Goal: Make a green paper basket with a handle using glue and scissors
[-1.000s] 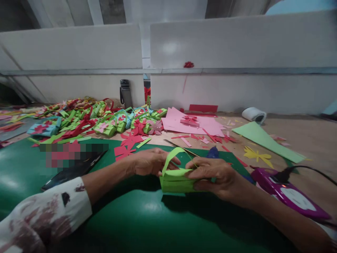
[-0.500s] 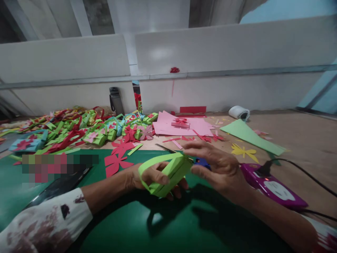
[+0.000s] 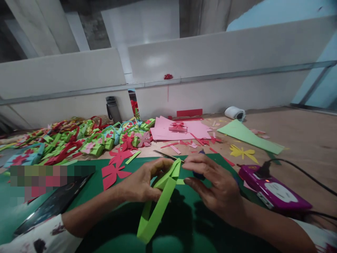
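Note:
My left hand (image 3: 143,179) is closed round a small bright green paper bag (image 3: 171,174), thumb at the near side, other fingers mostly hidden behind it. The bag is tilted, and its wide loop handle (image 3: 158,214) hangs down towards me. My right hand (image 3: 213,181) is beside the bag's right edge, index finger and thumb apart. The fingertips are close to the bag's upper corner; whether they touch it is unclear. A short green strip (image 3: 180,181) shows by the right thumb. Behind the right fingers lies a partly hidden dark blue object (image 3: 199,174).
A green mat (image 3: 105,225) lies below my hands. Scissors (image 3: 167,154) and red paper flowers (image 3: 116,173) lie beyond. Many paper bags (image 3: 97,146) are heaped at left. A purple power strip (image 3: 275,188) with a black cable is at right; a dark phone-like slab (image 3: 55,200) at left.
My left hand has turned the green bag, so its handle now swings down towards me instead of up to the left. My right hand has come slightly lower. The view has shifted a little.

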Motion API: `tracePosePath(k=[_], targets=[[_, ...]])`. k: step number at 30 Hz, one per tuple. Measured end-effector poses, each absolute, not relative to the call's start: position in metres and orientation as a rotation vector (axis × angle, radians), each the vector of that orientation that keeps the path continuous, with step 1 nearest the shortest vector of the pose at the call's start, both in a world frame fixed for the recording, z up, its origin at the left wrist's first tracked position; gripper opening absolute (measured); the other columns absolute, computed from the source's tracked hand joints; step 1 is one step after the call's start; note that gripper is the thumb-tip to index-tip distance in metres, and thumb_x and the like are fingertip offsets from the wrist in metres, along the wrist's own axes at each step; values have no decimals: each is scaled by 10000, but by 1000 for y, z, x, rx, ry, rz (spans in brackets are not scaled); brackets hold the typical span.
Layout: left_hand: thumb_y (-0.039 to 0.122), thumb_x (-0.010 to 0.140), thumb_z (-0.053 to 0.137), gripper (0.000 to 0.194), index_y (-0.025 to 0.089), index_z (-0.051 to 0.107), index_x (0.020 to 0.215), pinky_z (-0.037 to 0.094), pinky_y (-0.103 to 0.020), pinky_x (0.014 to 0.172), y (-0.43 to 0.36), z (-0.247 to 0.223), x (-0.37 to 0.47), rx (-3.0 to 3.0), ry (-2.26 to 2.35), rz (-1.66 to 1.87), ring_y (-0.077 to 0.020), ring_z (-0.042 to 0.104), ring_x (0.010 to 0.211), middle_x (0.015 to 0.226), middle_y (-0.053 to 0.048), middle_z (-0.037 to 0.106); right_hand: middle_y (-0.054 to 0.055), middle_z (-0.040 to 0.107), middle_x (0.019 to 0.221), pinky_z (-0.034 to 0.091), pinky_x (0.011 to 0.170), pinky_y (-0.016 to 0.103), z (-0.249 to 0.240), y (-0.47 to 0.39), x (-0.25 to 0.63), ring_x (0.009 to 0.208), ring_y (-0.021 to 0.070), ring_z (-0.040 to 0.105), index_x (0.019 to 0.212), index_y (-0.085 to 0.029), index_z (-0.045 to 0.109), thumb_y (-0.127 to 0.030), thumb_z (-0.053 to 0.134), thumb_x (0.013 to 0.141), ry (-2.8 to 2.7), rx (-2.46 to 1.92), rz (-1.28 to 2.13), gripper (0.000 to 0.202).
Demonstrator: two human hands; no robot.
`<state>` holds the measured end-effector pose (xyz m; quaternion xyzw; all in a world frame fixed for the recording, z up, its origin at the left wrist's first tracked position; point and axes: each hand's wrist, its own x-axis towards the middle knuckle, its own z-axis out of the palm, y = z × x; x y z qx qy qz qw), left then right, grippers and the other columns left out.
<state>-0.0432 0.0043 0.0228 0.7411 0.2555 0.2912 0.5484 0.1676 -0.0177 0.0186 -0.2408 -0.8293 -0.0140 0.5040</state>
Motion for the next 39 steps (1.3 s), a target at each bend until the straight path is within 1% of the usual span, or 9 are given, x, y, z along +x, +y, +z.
tracePosePath(k=[6, 9, 12, 16, 22, 26, 31, 36, 39], targets=[[45, 599, 662, 550, 176, 496, 1106, 416, -329, 867, 2, 22, -43, 1858, 651, 714, -193, 520, 964, 1015, -24, 554, 91, 584, 1033, 492, 822, 311, 11, -17, 168, 953, 181, 563, 1226, -185, 480, -98, 544, 827, -2094, -570, -80, 413], [57, 622, 661, 529, 177, 482, 1106, 421, -321, 843, -1, 22, -42, 1902, 669, 736, -186, 514, 945, 1010, -23, 540, 88, 579, 1056, 493, 832, 319, 8, -16, 169, 965, 187, 564, 1259, -199, 459, -101, 540, 827, -2104, -577, -99, 450], [123, 627, 711, 516, 169, 474, 1083, 425, -317, 835, -4, 24, -39, 1920, 666, 735, -183, 507, 933, 1000, -25, 532, 88, 577, 1062, 497, 832, 321, 6, -15, 170, 978, 190, 565, 1292, -202, 429, -97, 534, 828, -2114, -557, -117, 487], [175, 613, 747, 512, 156, 478, 1048, 437, -308, 812, -6, 25, -36, 1888, 672, 736, -181, 516, 910, 979, -27, 536, 92, 571, 1051, 500, 826, 325, 7, -14, 170, 969, 188, 561, 1294, -186, 425, -84, 546, 820, -2128, -525, -104, 501], [141, 605, 744, 603, 177, 475, 1144, 423, -289, 834, -7, 26, -31, 1850, 653, 743, -190, 521, 958, 1046, -29, 559, 99, 571, 1020, 511, 792, 335, 8, -13, 168, 944, 195, 560, 1289, -175, 431, -39, 531, 803, -2129, -482, -69, 514], [170, 578, 767, 530, 164, 502, 1036, 422, -254, 755, -7, 26, -30, 1840, 695, 747, -162, 514, 867, 957, -8, 555, 105, 565, 1021, 510, 791, 342, 7, -12, 167, 946, 198, 553, 1262, -167, 455, -39, 537, 800, -2134, -483, -73, 486], [196, 593, 753, 455, 164, 478, 954, 425, -240, 696, -6, 25, -31, 1848, 755, 760, -132, 482, 778, 869, 12, 507, 112, 548, 1038, 514, 782, 341, 6, -12, 167, 959, 200, 547, 1251, -158, 460, -47, 539, 804, -2129, -492, -99, 468], [205, 617, 746, 532, 166, 475, 1074, 437, -291, 812, -8, 26, -32, 2008, 758, 760, -201, 510, 950, 1013, -34, 538, 121, 549, 1016, 516, 772, 329, 6, -16, 167, 933, 198, 557, 1208, -134, 509, -30, 543, 792, -2129, -441, -103, 430], [200, 656, 721, 578, 172, 453, 1167, 438, -301, 848, -8, 26, -31, 2036, 723, 738, -213, 518, 998, 1080, -51, 549, 119, 549, 1022, 516, 768, 322, 5, -16, 167, 929, 194, 560, 1198, -143, 520, -25, 548, 786, -2125, -424, -93, 429]])
